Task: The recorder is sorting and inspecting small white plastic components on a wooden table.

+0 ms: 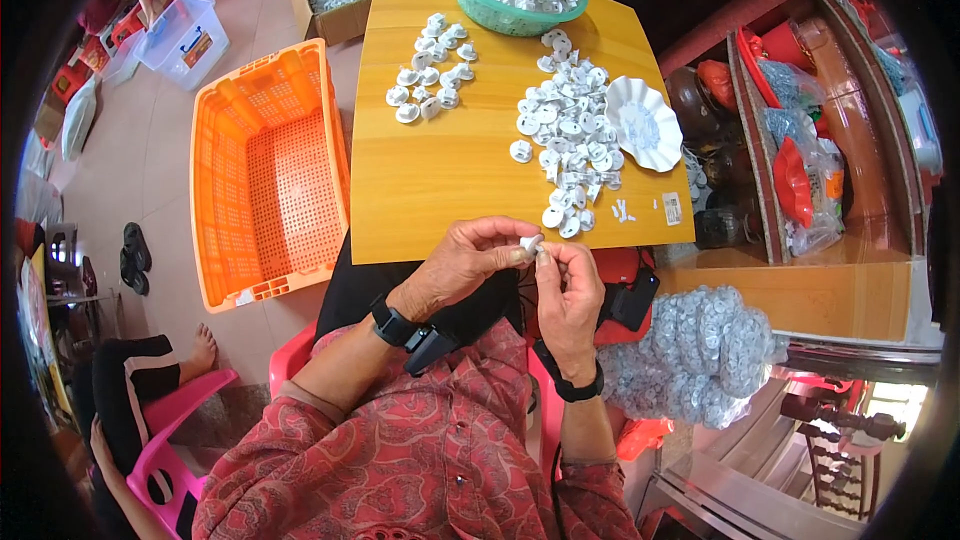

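Just off the near edge of the yellow table (430, 200), my two hands meet. My left hand (462, 258) pinches a small white plastic part (531, 243) between thumb and fingertips. Right against that part, the thumb and forefinger of my right hand (568, 290) are pressed together; what they hold is too small to make out. Beyond them spreads a heap of similar white round parts (570, 130), with a smaller group (425, 75) to the left. A white fluted dish (668, 145) with tiny pale pieces lies beside the heap. Several little white pins (622, 211) are scattered nearby.
A green basin (480, 14) full of white parts stands at the table's far end. Left of the table is an orange crate (215, 180), with a cardboard box (345, 28) behind. Bagged clear discs (690, 350) sit at right, below a shelf (850, 310). Another person's leg (125, 380) shows at left.
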Motion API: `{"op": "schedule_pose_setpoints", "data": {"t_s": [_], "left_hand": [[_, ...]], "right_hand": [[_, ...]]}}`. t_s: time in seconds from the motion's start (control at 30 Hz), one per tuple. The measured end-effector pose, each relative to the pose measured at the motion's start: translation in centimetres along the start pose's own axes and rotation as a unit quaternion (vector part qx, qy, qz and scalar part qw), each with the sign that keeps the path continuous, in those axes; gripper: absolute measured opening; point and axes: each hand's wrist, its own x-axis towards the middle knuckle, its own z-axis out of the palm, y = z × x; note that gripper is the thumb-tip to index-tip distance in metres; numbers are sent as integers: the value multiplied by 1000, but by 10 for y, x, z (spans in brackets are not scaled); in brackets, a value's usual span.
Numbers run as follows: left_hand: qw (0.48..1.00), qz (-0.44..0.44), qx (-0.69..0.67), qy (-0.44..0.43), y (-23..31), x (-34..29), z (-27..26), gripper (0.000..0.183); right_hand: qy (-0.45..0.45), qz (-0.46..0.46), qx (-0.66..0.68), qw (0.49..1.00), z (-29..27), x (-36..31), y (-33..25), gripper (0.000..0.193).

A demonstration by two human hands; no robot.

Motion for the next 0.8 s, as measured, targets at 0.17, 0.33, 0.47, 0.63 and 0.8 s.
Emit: {"op": "schedule_pose_setpoints", "data": {"t_s": [0.17,0.33,0.47,0.63,0.8], "left_hand": [[1000,-3,-16,4,3,1,2,29],[1000,-3,22,4,1,1,-2,28],[999,-4,38,2,4,1,-4,28],[995,-5,86,56,26,14,-7,27],[847,159,438,257,71,52,-48,21]], "right_hand": [[-2,25,-1,1000,-5,0,0,10],[-18,29,-40,999,-1,2,-2,11],[-16,-25,-81,996,3,3,6,10],[-7,10,-36,999,5,9,5,10],[22,-8,-115,993,-7,15,25,8]]}}
